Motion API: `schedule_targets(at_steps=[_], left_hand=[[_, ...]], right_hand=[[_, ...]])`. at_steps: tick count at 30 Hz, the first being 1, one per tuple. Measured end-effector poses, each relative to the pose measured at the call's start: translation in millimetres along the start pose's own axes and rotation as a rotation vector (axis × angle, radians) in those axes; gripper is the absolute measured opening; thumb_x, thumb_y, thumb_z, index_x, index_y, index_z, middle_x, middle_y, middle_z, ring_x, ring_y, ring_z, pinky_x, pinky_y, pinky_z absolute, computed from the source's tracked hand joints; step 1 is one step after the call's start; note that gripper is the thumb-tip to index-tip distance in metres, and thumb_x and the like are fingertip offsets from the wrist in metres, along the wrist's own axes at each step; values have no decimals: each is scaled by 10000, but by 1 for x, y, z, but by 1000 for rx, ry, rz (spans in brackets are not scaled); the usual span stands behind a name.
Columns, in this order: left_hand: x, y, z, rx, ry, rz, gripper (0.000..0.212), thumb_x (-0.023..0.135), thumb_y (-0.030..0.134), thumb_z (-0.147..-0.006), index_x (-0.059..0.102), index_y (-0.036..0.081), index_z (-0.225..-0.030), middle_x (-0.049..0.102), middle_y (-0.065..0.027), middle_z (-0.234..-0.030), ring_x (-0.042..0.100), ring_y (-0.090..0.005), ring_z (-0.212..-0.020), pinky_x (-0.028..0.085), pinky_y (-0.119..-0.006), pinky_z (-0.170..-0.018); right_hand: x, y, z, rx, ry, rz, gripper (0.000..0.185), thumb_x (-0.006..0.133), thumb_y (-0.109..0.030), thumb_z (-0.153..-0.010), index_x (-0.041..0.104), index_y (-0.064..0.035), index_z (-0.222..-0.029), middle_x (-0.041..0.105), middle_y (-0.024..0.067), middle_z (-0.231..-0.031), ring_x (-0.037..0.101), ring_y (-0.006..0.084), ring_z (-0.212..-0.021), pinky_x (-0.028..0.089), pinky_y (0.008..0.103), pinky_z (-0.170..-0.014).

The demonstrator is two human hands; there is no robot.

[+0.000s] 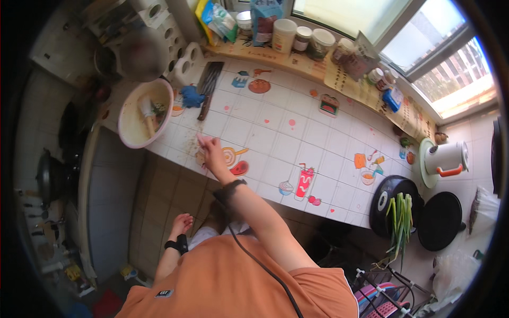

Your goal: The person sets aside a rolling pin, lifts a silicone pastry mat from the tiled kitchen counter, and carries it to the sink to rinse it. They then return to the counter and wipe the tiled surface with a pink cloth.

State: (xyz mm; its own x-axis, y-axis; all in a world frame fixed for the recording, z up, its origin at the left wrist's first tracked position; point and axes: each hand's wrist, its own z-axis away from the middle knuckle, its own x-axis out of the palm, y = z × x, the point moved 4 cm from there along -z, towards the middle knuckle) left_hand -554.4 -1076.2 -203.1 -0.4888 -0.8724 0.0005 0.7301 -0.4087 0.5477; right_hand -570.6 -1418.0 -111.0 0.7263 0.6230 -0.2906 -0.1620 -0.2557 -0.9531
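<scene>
My right hand (211, 153) is over the near left part of the white tiled counter (262, 139), its fingers bent beside a scatter of brown crumbs (193, 141). Whether anything is between those fingers cannot be told. Low beside my body, off the counter, my left hand (183, 223) is empty with its fingers loosely curled. Beyond my right hand lie a cleaver (210, 87) with a dark handle and a crumpled blue cloth or bag (192, 96). A pink-rimmed basin (124, 115) at the left holds a wooden-handled tool (150, 124) and some greens.
Jars (284, 33) and bags line the windowsill. A white electric pot (445, 158) stands at the far right, near green onions (399, 218) on a black appliance (381, 202). A wire rack (381, 292) is at the lower right. A black cable runs down my shirt.
</scene>
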Motion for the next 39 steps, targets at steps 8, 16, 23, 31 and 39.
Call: schedule_targets(at_steps=[8, 16, 23, 31, 39], left_hand=[[26, -4, -9, -96, -37, -151, 177, 412, 77, -860, 507, 21, -1000, 605, -108, -827, 572, -149, -652, 496, -271, -548], [82, 23, -25, -22, -130, -349, 162, 440, 134, -876, 520, 29, -971, 604, -94, -820, 567, -132, -646, 490, -257, -540], [91, 35, -13, -3, -148, -413, 162, 467, 153, -877, 533, 27, -955, 605, -93, -814, 562, -132, -629, 488, -253, -533], [47, 15, -8, -12, -68, -265, 142, 475, 132, -872, 534, 21, -936, 607, -101, -809, 564, -149, -612, 494, -272, -533], [27, -9, -4, -84, -47, -246, 145, 466, 147, -873, 526, 38, -947, 608, -97, -814, 567, -147, -639, 491, -268, -534]], right_hand=[[-340, 56, 134, 161, 831, 569, 303, 407, 77, -723, 569, -60, -940, 540, 91, -857, 515, 256, -829, 438, 347, -716], [-363, 87, 256, 472, 649, 1148, 423, 469, 19, -777, 438, -10, -1197, 394, 131, -1251, 412, 307, -966, 389, 346, -831], [-465, 144, 183, 643, 849, 1241, 316, 415, 7, -801, 444, 53, -1112, 432, 170, -1185, 438, 329, -961, 419, 346, -831], [-590, 217, 113, 740, 867, 1245, 303, 421, 46, -752, 456, 68, -1052, 455, 185, -1101, 422, 359, -965, 378, 389, -840], [-452, 185, -21, 227, 657, 548, 342, 405, -249, -889, 466, -59, -1166, 501, 132, -1131, 441, 264, -1030, 349, 349, -894]])
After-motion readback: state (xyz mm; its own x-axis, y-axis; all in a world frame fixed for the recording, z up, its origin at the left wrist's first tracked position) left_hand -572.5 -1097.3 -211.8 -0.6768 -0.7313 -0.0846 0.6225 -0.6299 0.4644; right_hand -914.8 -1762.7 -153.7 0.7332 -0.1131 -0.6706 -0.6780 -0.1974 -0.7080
